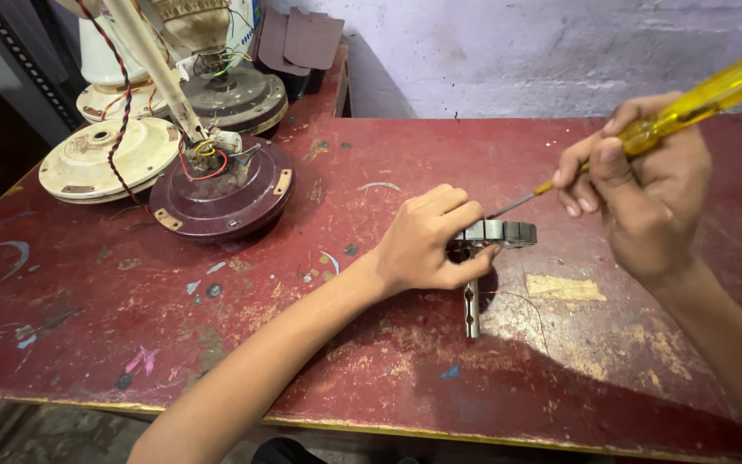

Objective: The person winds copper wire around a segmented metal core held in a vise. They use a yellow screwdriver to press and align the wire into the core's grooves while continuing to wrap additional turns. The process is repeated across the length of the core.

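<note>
Left hand (427, 241) pinches stator (498, 233) on red table (319, 344) | right hand (641, 185) grips yellow screwdriver (706, 96), tip at stator's 12 o'clock | fan motors (221, 185) at 10 o'clock

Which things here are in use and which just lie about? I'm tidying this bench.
In use: left hand gripping the metal stator core and its shaft; right hand holding the yellow screwdriver.
Lying about: maroon fan motor, cream fan motors.
</note>
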